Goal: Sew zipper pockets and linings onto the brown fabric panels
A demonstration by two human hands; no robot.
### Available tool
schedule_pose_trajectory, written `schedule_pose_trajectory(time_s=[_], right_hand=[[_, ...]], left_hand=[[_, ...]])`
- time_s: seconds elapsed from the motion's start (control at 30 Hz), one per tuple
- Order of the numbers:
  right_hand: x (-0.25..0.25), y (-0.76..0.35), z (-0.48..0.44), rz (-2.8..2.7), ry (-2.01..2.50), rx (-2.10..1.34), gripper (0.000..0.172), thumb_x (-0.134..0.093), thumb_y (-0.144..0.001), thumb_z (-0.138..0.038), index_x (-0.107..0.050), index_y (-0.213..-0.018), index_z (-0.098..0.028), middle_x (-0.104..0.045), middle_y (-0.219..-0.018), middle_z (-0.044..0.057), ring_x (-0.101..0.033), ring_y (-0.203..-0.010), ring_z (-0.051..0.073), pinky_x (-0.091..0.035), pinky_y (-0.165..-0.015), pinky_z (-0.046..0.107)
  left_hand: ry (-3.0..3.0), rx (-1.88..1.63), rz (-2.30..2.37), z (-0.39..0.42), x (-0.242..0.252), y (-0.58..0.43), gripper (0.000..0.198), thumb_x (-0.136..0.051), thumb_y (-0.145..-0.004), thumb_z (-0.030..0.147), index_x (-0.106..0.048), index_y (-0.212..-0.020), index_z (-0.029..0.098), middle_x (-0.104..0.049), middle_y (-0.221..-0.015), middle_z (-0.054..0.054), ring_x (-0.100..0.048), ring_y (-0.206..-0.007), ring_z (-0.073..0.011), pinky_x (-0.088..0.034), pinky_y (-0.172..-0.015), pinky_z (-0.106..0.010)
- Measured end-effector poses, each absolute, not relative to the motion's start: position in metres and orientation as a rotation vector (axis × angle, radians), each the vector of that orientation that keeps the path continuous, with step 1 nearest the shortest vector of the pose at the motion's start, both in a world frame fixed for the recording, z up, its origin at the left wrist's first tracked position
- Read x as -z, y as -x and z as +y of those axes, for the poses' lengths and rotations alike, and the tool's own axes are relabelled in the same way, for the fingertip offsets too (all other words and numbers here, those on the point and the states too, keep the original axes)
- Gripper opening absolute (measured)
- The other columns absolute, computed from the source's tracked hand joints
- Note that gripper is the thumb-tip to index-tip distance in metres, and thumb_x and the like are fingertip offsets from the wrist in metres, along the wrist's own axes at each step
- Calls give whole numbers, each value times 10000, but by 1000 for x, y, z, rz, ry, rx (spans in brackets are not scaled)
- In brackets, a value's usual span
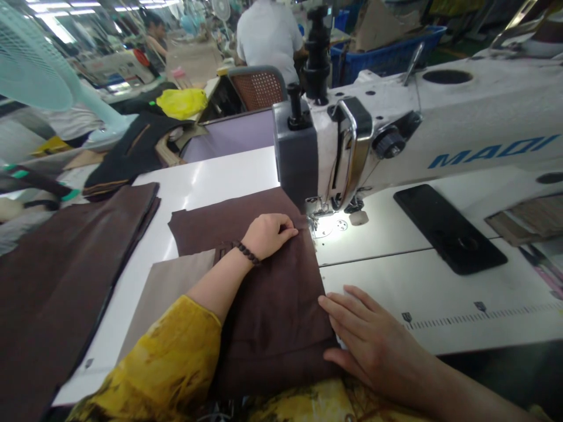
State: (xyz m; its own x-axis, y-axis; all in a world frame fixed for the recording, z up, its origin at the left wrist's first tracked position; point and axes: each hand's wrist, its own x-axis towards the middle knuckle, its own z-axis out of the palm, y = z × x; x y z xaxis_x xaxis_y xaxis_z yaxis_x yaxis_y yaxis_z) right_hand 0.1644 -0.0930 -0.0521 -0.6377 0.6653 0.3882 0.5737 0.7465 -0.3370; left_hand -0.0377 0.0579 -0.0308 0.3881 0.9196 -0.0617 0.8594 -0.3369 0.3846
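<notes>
Fingers of the left hand (268, 234): narrow. The thumb and forefinger come together on the brown cloth (272, 310), close to the foot (313, 223); whether a fold is pinched between them cannot be told. Fingers of the right hand (373, 334): wide. They are extended, with the thumb set apart, and their tips touch the right edge of the cloth

The cloth lies on the bench (220, 170), left of the machine bed, and reaches from just beside the foot to the near edge of the bench. Whether its corner passes under the foot cannot be told. A beige piece (171, 281) extends beyond the left side of the cloth, toward the near left corner of the bench. A bracelet (247, 253) is on the left wrist; a yellow sleeve (176, 351) covers the forearm

The brown stack (65, 269) lies across the left edge of the bench, apart from the cloth. The machine (440, 111) stands along the far right side, with its needle plate (328, 228) lit. The phone (448, 228) lies in front of the machine arm. Beige strips (528, 217) lie near the right edge, and a scale (461, 318) runs along the near edge

Beyond the far edge are a chair (259, 85), a person in white (268, 35) and a blue bin (387, 55). A fan (35, 70) stands beyond the far left corner
</notes>
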Motion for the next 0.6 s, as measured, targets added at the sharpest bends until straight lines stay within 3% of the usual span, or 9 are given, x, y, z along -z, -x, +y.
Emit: schedule_pose_trajectory(time_s=[0.6], right_hand=[[53, -164, -93, -2413, 916, -200, 292, -431, -872, -350, -601, -903, -115, -597, -1080, 64, -506, -1002, 198, -345, -944, 379]], left_hand=[[-2264, -192, 1602, 58, 28, 34, 145, -599, -751, 304, -613, -675, 182, -618, -684, 10, -556, -646, -145, -393, -590, -226]])
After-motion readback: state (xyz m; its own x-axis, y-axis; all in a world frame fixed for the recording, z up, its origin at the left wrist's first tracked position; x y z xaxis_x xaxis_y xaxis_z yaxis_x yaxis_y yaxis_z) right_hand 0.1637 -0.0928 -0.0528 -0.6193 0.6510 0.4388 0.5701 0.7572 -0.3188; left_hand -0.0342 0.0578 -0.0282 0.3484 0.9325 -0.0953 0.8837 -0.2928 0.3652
